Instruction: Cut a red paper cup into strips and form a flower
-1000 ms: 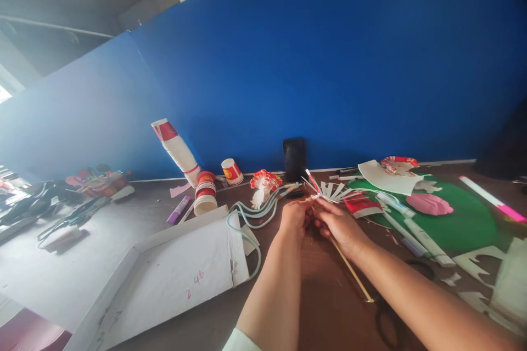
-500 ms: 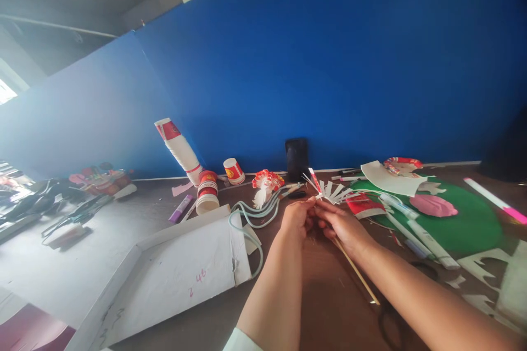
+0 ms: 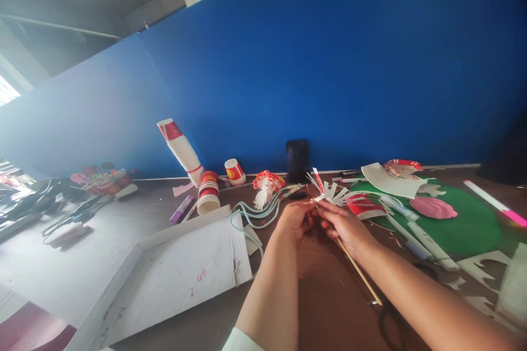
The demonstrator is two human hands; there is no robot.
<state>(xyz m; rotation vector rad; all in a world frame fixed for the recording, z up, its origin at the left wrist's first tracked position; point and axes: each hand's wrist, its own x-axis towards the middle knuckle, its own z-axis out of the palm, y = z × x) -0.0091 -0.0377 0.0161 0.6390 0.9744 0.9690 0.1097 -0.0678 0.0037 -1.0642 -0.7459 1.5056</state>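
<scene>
My left hand (image 3: 297, 219) and my right hand (image 3: 342, 224) meet over the table, fingertips pinched together. From my right hand a thin wooden stick (image 3: 360, 271) slants down toward me, its lower end free. A white paper strip cut into a fringe (image 3: 335, 193), with some red on it, fans out just beyond my fingers. My left fingers press at the base of that fringe, where it meets the stick's hidden upper end. How the paper is joined to the stick is covered by my fingers. A red piece of cut paper cup (image 3: 364, 205) lies just past my right hand.
On the left are a white box lid (image 3: 177, 279), pale cables (image 3: 259, 223), stacked paper cups (image 3: 183, 151) and a purple glue stick (image 3: 181, 208). To the right lie a green disc (image 3: 473, 225), a pink paper piece (image 3: 434, 207), markers and scraps. Black scissors (image 3: 389, 326) rest near my right forearm.
The fringed paper has shifted slightly to the right and turned a little at my fingertips. The stick's lower end has moved slightly right. Both hands keep their pinch.
</scene>
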